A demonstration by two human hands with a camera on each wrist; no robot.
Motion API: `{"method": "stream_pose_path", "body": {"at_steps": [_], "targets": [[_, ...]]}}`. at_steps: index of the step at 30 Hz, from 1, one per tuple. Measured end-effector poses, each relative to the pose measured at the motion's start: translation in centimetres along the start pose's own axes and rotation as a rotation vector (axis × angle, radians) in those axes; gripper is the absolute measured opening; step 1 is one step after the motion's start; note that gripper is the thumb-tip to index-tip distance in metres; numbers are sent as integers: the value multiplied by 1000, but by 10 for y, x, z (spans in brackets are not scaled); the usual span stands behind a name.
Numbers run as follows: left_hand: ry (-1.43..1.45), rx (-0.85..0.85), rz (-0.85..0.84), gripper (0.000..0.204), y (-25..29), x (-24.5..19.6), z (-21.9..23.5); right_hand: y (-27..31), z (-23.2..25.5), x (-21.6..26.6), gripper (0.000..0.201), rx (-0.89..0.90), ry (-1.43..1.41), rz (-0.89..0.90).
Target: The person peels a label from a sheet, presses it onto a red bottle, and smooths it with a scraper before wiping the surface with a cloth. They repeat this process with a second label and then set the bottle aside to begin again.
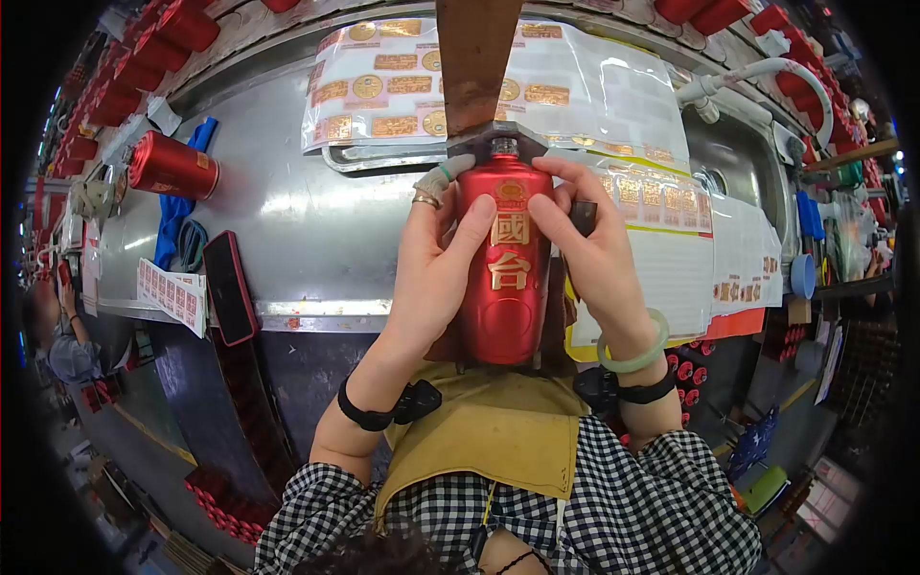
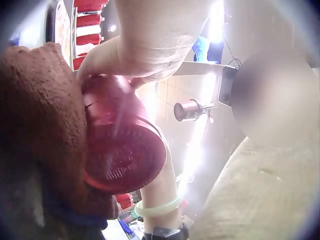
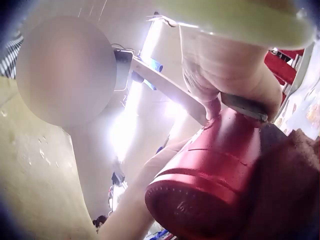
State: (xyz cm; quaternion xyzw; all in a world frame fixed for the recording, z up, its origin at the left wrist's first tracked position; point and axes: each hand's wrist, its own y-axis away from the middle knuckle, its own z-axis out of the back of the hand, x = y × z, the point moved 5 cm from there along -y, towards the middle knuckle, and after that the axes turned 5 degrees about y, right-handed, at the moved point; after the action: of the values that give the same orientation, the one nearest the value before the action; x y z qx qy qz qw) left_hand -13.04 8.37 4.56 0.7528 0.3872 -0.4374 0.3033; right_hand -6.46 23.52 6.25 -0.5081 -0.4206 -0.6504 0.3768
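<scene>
A red bottle [image 1: 505, 287] with gold characters lies neck away from the person, its glass mouth [image 1: 504, 147] at the foot of a wooden post. My left hand [image 1: 431, 259] grips its left side, thumb on the front near the shoulder; a finger wears a pale wrap [image 1: 443, 179]. From the other side my right hand [image 1: 596, 249] grips it, thumb also on the front. A dark flat piece [image 3: 245, 106] sits at the right hand's fingers, its kind unclear. Both wrist views show the bottle's round base, with rough brown material [image 2: 42, 120] beneath the bottle.
The wooden post [image 1: 476, 67] rises beyond the bottle. Sheets of gold labels [image 1: 383, 81] lie behind, and more label sheets [image 1: 661, 196] to the right. On the left are a red can-like container [image 1: 174, 165], a blue cloth [image 1: 172, 225] and a phone [image 1: 230, 287] at the metal table's edge.
</scene>
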Motion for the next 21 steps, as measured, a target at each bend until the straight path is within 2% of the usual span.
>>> {"method": "stream_pose_path", "body": {"at_steps": [3, 4, 5, 7, 8, 9, 11, 12, 13, 16, 21], "targets": [[45, -16, 40, 48, 2, -5, -1, -7, 14, 18, 39, 33, 62, 15], [96, -29, 74, 49, 3, -5, -1, -5, 18, 21, 39, 11, 6, 99], [96, -29, 74, 49, 5, -5, 0, -7, 18, 23, 39, 11, 7, 99], [-99, -4, 30, 50, 7, -7, 0, -11, 23, 52, 38, -147, 269, 407], [-98, -4, 30, 50, 9, -7, -1, -7, 20, 74, 35, -129, 460, 476], [-16, -24, 48, 49, 10, -7, -1, -9, 19, 81, 35, -129, 461, 476], [66, -42, 67, 49, 14, -6, 0, -4, -4, 97, 33, 108, 792, 873], [61, -35, 69, 48, 15, -7, 2, -3, -12, 96, 33, 187, 796, 879], [55, -29, 71, 48, 16, -7, 3, -5, -14, 97, 33, 187, 795, 880], [70, -17, 100, 48, 18, -9, 2, -16, -14, 104, 38, -4, 1124, 1006], [81, -1, 135, 48, 21, -5, 3, -17, -5, 93, 33, 14, 884, 922]]}}
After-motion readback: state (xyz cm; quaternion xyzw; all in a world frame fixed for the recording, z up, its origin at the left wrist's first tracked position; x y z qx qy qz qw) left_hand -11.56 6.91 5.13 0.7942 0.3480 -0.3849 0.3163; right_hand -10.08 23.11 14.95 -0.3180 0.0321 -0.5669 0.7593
